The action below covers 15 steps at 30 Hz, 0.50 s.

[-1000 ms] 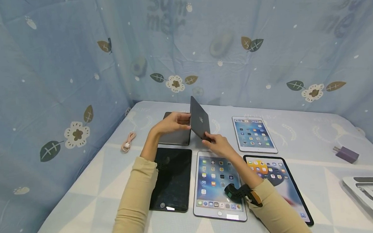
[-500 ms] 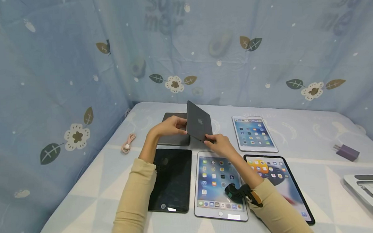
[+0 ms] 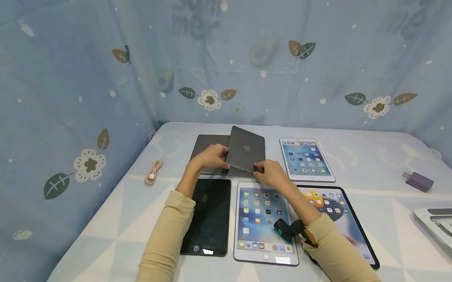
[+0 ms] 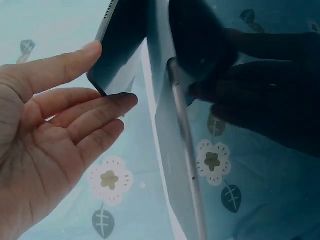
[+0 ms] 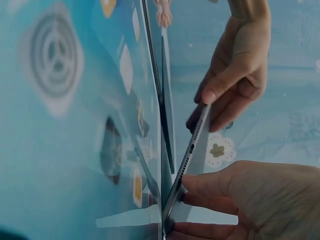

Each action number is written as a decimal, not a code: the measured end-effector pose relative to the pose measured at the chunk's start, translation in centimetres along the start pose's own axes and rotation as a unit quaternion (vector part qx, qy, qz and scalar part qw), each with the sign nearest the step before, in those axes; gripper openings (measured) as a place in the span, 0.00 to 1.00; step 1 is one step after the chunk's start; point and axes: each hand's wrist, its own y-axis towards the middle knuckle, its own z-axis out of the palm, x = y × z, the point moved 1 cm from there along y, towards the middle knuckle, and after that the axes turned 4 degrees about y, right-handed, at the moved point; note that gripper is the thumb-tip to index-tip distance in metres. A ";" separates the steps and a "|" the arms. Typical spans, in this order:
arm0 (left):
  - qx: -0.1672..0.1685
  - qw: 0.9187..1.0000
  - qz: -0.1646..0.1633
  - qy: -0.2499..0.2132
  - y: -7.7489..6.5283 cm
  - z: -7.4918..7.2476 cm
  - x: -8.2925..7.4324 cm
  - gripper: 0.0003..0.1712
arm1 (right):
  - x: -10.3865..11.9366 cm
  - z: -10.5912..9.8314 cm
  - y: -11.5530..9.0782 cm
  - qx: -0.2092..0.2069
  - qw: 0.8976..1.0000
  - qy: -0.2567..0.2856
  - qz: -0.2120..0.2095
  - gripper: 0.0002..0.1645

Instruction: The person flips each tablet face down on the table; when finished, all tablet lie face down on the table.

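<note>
Between my hands is a dark grey tablet (image 3: 248, 147), tilted, its back with an apple logo facing up. My left hand (image 3: 210, 157) pinches its left edge between thumb and fingers; the left wrist view shows the thumb on the tablet's corner (image 4: 117, 50). My right hand (image 3: 271, 174) grips the lower right corner; the right wrist view shows the port edge (image 5: 192, 145) between both hands. Whether its low edge touches the table is unclear. Another dark grey tablet (image 3: 205, 142) lies behind my left hand, partly covered.
Nearer me lie a black-screened tablet (image 3: 210, 217), a white lit tablet (image 3: 258, 223) under my right forearm, and a black-framed lit tablet (image 3: 338, 203). A smaller white tablet (image 3: 306, 158) is behind. A pink cable (image 3: 153, 172), purple charger (image 3: 419, 182) and white stand (image 3: 439, 211) sit at the sides.
The held tablet has turned from nearly upright to a flatter tilt, its top swinging down and right so more of its back shows. Both hands keep their hold.
</note>
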 end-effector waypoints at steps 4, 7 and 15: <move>0.003 1.000 -0.008 0.007 0.5 0.7 -0.2 0.39 | -0.5 -0.4 0.1 -0.009 1.000 -0.014 0.003 0.24; -0.001 1.000 -0.008 0.016 0.7 1.1 -0.6 0.37 | -0.8 -0.6 0.1 -0.014 1.000 -0.018 0.009 0.23; -0.004 0.998 -0.025 0.060 1.0 1.6 -1.8 0.33 | -0.9 -1.2 0.0 -0.009 1.000 -0.017 0.025 0.22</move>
